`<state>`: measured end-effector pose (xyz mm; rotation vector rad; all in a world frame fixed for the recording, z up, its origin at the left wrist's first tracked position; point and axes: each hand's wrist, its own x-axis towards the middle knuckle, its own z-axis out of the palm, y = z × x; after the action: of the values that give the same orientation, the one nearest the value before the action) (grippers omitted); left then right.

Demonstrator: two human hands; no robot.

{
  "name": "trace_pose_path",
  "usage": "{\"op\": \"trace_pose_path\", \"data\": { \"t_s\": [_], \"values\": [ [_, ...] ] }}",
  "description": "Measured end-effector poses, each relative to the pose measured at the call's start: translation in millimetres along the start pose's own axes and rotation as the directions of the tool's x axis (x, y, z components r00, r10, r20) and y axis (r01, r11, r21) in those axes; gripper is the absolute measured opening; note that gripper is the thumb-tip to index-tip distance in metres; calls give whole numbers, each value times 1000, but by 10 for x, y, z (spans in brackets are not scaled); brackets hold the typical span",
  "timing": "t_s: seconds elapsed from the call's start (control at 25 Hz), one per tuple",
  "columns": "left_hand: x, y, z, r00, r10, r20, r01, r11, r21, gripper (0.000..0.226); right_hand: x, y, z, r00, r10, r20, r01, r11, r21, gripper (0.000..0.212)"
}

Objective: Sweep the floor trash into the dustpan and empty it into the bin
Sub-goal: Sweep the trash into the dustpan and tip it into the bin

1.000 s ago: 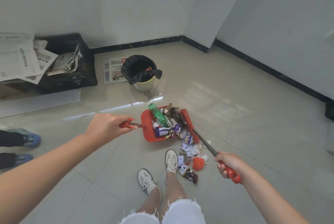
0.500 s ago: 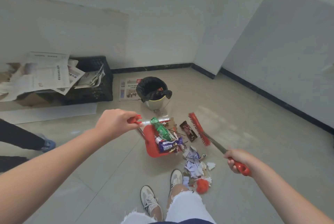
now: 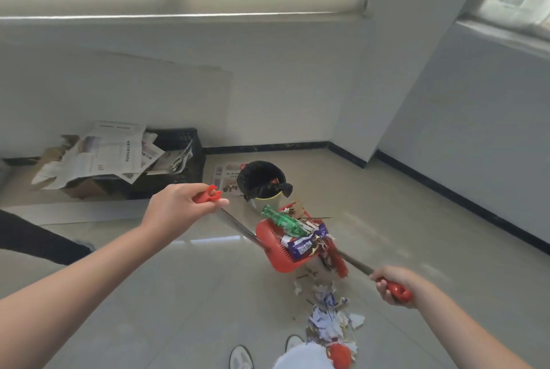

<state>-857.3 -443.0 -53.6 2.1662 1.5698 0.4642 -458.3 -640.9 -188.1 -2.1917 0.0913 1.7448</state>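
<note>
Floor [image 3: 178, 294], near edge: two pale shoes [image 3: 241, 358]; a red ball [image 3: 340, 355] just beside them.

Scraps [image 3: 330, 318]: torn white and purple paper, loose on the floor between the shoes and the dustpan, not in any container.

Right hand [image 3: 393, 285]: fingers curled tight round the red grip of the broom [image 3: 337, 261]. The red bristle head lies against the dustpan's right side.

Dustpan [image 3: 281, 249]: red, tilted, mid-floor, just short of the bin. It holds a green bottle [image 3: 282, 221] lying on top, purple and white wrappers [image 3: 303, 242] and brown bits heaped at the far lip. Whether it clears the floor cannot be told.

Left hand [image 3: 178, 211]: fingers wrapped round the red top of the dustpan's long handle.

Bin [image 3: 263, 184]: pale, with a black liner [image 3: 285, 188] draped over the rim; a small red scrap shows inside.

Far edge of the floor: a newspaper [image 3: 227, 175] flat behind the bin; at the left, a black crate [image 3: 178, 160] piled with papers [image 3: 110, 154].

Left edge: another person's dark-clad leg [image 3: 35, 237].
</note>
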Motion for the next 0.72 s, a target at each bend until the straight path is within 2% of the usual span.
{"op": "trace_pose_path", "data": {
  "t_s": [0.16,0.28,0.36,0.48,0.72],
  "values": [
    [17,167,-35,998,-43,-47,39,996,-77,43,107,-79,-44,999,25,27,-24,999,-31,18],
    [-7,141,-24,981,-174,-90,152,966,-207,43,176,-170,-11,999,27,38,-24,995,-92,19],
    [-7,47,-26,953,-287,-100,235,903,-360,38,205,-197,-12,998,41,39,-36,992,-120,20],
    [-5,-42,-40,901,-412,-134,285,797,-532,31,216,-254,-25,999,46,17,-43,987,-155,14],
    [138,-145,132,796,-592,-126,371,642,-671,29,170,-370,116,999,43,24,-37,977,-210,21]
  ]
}}
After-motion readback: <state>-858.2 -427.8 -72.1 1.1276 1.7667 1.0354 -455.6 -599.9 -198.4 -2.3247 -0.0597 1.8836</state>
